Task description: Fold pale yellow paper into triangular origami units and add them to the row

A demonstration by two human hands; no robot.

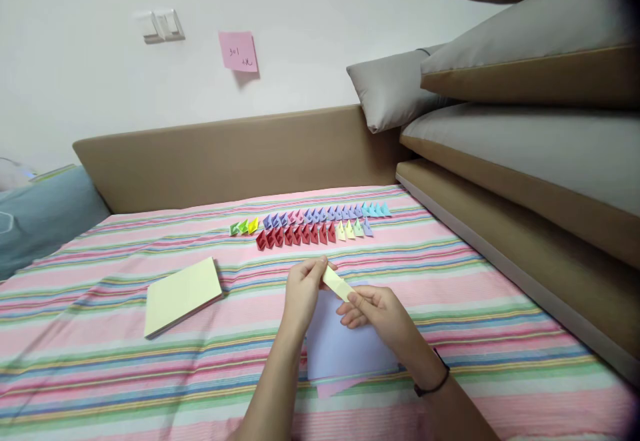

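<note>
Head view: left hand (303, 294) and right hand (375, 311) both pinch one folded yellow paper strip (339, 284), held just above the bed. Left fingers closed on the strip's upper-left end, right fingers closed on its lower-right end; the strip runs diagonally between them.

Under the hands: lavender paper sheet (345, 347) flat on the striped bedsheet (100, 361), pink sheet (334, 386) peeking out at its near edge. Black wristband (434, 382) on the right wrist.

Left of the hands: stack of pale yellow paper (183, 294), lying flat, apart from the lavender sheet.

Beyond the hands: two rows of small folded paper pieces (310, 224) in green, yellow, purple, pink, blue and red, lined up side by side near the brown headboard (225, 154).

Grey-and-tan cushions (525, 127) stacked on the right, grey pillow (390, 87) in the corner. On the wall: pink sticky note (238, 51) and wall switch (163, 25).
</note>
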